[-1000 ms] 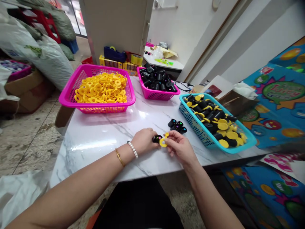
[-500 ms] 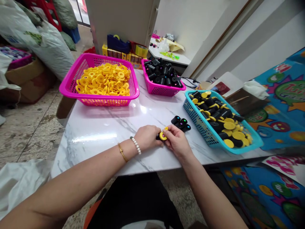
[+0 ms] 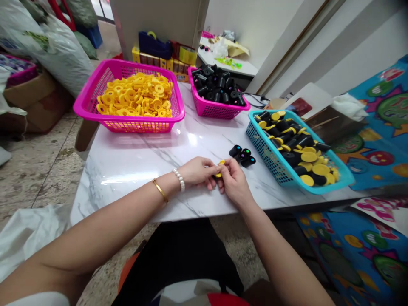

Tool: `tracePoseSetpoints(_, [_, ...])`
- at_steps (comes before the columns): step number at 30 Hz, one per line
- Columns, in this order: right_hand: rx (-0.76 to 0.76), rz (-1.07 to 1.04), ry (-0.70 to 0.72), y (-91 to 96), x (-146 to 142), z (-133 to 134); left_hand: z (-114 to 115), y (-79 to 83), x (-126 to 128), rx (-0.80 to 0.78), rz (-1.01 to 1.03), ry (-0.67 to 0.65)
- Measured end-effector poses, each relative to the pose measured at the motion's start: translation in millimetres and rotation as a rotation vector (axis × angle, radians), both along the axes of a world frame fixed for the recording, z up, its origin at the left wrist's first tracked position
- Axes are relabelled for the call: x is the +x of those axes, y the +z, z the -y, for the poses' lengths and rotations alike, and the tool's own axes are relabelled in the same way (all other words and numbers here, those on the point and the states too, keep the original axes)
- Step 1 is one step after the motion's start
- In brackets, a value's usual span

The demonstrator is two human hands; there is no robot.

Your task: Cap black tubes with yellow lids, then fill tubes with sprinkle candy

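My left hand (image 3: 199, 171) and my right hand (image 3: 234, 178) meet over the table near its front edge. Between their fingertips is a small yellow cap (image 3: 221, 162) with a round tab, mostly covered by the fingers. The black cylinder under it is hidden now. Both thumbs press in on the cap from either side, so each hand is closed on it. Just beyond my right hand lie several small black cylinders (image 3: 245, 154) with coloured dots on their ends, in a tight cluster.
A pink basket (image 3: 127, 125) of yellow caps stands at the back left. Behind the cluster is a smaller pink basket (image 3: 219, 111) of black cylinders. On the right, a turquoise basket (image 3: 270, 159) holds capped black cylinders. Tape dispensers (image 3: 154, 46) sit on boxes at the back.
My left thumb and fingers have shifted onto the cap, covering its face and the black cylinder that showed before. The view has tilted slightly; the baskets and cluster stay put.
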State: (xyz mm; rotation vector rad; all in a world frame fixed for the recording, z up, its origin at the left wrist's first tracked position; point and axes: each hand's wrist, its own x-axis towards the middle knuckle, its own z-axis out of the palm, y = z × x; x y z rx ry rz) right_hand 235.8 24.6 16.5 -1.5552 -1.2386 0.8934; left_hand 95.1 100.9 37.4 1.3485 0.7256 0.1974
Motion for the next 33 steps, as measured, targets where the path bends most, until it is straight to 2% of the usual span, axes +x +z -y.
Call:
tracePoseSetpoints(4, [0.023, 0.052, -0.051, -5.4, -1.7, 2.8, 2.0, -0.5, 4.5, -0.139, 0.023, 0.028])
tracePoseSetpoints(8, [-0.021, -0.090, -0.008, -3.2, 1.7, -0.8, 5.6, 1.3, 4.5, -0.170, -0.009, 0.069])
tracePoseSetpoints(10, [-0.106, -0.255, 0.020, 2.1, 7.2, -8.0, 6.8, 3.1, 4.7, -0.165, -0.036, 0.082])
tracePoseSetpoints(13, [-0.318, -0.448, 0.055, 13.7, 17.9, -21.5, 7.5, 6.9, 5.0, -0.158, -0.072, 0.088])
tracePoseSetpoints(16, [-0.482, -0.471, 0.146, 23.3, 28.8, -30.9, 7.2, 9.8, 4.2, -0.168, -0.077, 0.113])
tracePoseSetpoints(20, [-0.591, -0.459, 0.290, 28.5, 43.6, -36.0, 3.7, 9.7, 3.3, -0.227, -0.063, 0.130])
tracePoseSetpoints(22, [-0.610, -0.459, 0.331, 28.4, 47.9, -36.9, 2.0, 8.5, 2.3, -0.209, -0.058, 0.085])
tracePoseSetpoints(24, [-0.605, -0.453, 0.301, 26.6, 47.0, -35.9, 1.6, 6.6, 0.4, -0.185, -0.025, 0.008])
tracePoseSetpoints(26, [-0.508, -0.400, 0.195, 23.4, 41.0, -31.7, 2.8, 3.9, -1.9, -0.114, 0.022, -0.054])
tracePoseSetpoints(28, [-0.284, -0.272, 0.081, 19.8, 33.3, -24.7, 4.9, 0.7, -3.7, 0.058, 0.022, -0.076])
tracePoseSetpoints(31, [0.033, -0.044, 0.025, 15.8, 28.1, -16.8, 8.1, -3.1, -4.2, 0.510, -0.041, -0.067])
tracePoseSetpoints(33, [0.033, -0.029, 0.052, 15.3, 30.6, -18.2, 9.9, -4.5, -3.4, 0.775, -0.080, -0.046])
